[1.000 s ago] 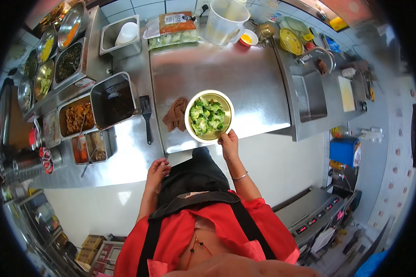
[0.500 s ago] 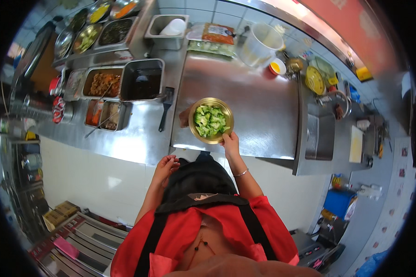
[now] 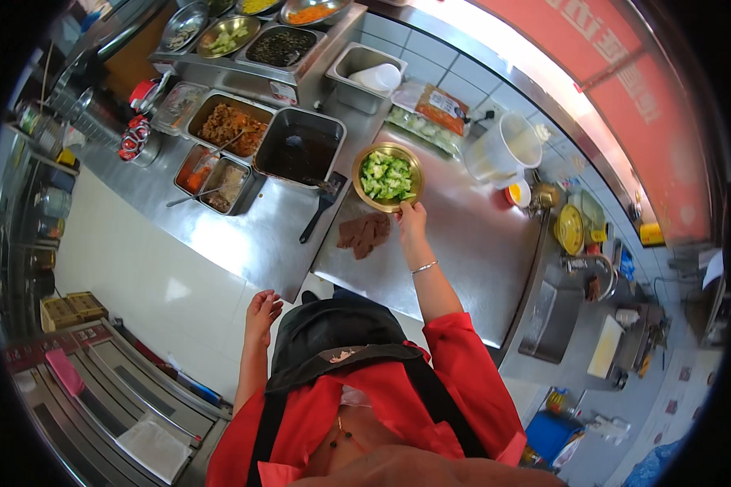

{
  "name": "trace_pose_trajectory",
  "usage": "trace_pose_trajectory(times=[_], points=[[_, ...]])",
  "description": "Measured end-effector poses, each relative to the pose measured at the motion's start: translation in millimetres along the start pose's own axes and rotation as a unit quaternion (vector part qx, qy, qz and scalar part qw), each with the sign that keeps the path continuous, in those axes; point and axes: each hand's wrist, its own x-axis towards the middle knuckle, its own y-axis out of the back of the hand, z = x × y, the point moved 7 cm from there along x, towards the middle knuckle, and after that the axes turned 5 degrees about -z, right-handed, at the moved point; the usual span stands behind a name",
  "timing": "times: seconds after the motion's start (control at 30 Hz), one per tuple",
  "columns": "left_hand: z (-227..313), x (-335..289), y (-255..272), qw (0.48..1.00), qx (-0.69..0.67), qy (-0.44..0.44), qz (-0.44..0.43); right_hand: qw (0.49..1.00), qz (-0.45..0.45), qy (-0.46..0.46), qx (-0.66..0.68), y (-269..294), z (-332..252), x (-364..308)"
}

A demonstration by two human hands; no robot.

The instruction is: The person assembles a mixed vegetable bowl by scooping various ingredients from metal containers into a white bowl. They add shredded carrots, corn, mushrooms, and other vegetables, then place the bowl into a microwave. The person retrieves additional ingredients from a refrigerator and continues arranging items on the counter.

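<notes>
With my right hand (image 3: 413, 221) I grip the near rim of a gold-coloured metal bowl (image 3: 357, 180). Inside the bowl are chopped green vegetables (image 3: 386, 176). It is over the far left part of the steel worktop, and I cannot tell whether it touches the surface. A crumpled brown cloth (image 3: 364, 234) lies just nearer than the bowl. My left hand (image 3: 263, 315) hangs short of the counter's front edge, fingers loosely bent and apart, with nothing in it. A black-handled spatula (image 3: 321, 213) rests on the steel to the left of the cloth.
Left of the bowl stand a deep pan of dark liquid (image 3: 299, 150), a pan of reddish-brown food (image 3: 234, 126) and a small two-part tray (image 3: 213, 178). Bagged goods (image 3: 430, 118), a clear plastic jug (image 3: 505, 148) and a small cup (image 3: 518, 193) line the wall. A sink (image 3: 551, 321) is at right.
My right hand has carried the bowl farther from me, off the brown cloth, which now shows whole. My left hand has dropped a little to the left. The view has turned.
</notes>
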Motion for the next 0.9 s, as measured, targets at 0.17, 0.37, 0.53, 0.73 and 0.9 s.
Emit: trace_pose_trajectory(times=[0.17, 0.37, 0.53, 0.73, 0.9], points=[[63, 31, -68, 0.993, 0.041, -0.106, -0.016, 1.0, -0.017, -0.018, -0.002, -22, 0, 64], [225, 71, -241, 0.95, 0.029, -0.245, -0.19, 0.999, -0.008, -0.033, 0.001, -37, -1, 105], [250, 247, -313, 0.98, -0.1, -0.076, -0.154, 0.998, -0.045, -0.025, -0.041, -41, -8, 112], [279, 321, -380, 0.957, -0.214, -0.031, -0.196, 0.994, -0.077, -0.025, -0.069, -27, -24, 116], [317, 353, -419, 0.96, -0.164, -0.071, -0.215, 0.991, -0.084, 0.012, -0.107, -41, -36, 140]])
